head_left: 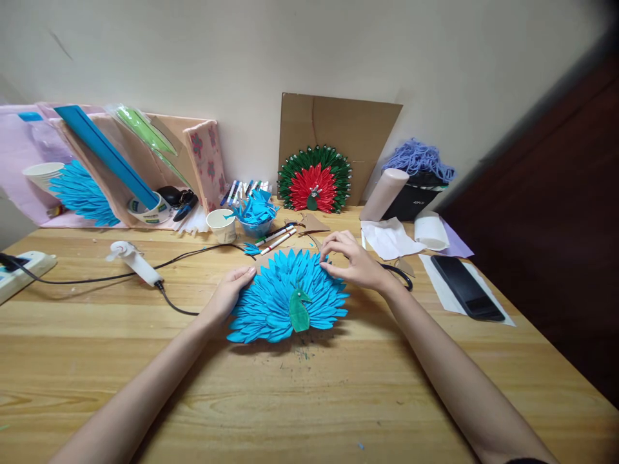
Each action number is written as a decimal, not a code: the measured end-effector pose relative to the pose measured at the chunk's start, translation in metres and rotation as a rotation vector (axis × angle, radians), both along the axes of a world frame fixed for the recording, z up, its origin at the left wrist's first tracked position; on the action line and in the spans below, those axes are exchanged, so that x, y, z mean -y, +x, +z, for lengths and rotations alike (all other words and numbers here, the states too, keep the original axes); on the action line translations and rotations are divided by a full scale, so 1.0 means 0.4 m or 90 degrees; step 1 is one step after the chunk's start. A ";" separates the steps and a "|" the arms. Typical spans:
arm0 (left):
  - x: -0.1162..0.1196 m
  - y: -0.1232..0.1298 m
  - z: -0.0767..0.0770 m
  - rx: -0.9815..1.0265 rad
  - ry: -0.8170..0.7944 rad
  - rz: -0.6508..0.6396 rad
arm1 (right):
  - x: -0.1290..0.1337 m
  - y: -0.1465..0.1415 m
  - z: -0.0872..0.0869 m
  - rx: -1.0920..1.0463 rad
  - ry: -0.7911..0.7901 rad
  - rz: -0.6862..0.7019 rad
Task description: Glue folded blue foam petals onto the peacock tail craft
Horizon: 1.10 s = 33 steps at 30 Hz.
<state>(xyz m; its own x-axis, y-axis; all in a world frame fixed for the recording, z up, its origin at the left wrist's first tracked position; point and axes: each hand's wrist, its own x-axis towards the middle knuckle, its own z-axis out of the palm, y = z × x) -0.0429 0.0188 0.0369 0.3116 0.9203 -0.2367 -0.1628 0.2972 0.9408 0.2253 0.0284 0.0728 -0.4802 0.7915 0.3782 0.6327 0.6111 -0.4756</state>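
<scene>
The blue peacock (271,303) is on or just above the surface (290,412); contact is unclear. The left hand (231,290) grips its left edge, thumb in front. The right hand (352,259) curls at its upper right feathers, fingertips close together; whether they pinch one, I cannot tell. Left of the peacock lies a glue gun (138,263); right, a phone (465,288).

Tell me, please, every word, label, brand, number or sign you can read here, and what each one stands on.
"PCS": on the black box; what comes just before it is too small to be sure of.
Print on the roll of tape: too small and blurred to read.
I can make out no other text.
</scene>
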 end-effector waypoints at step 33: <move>-0.007 -0.008 -0.009 -0.033 -0.004 -0.008 | -0.001 0.011 -0.006 0.005 -0.012 0.050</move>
<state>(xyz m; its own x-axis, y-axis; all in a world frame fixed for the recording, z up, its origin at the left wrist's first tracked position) -0.0460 0.0215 0.0335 0.3107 0.9147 -0.2585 -0.1100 0.3047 0.9461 0.2296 0.0290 0.0704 -0.5434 0.7587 0.3593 0.5872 0.6494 -0.4832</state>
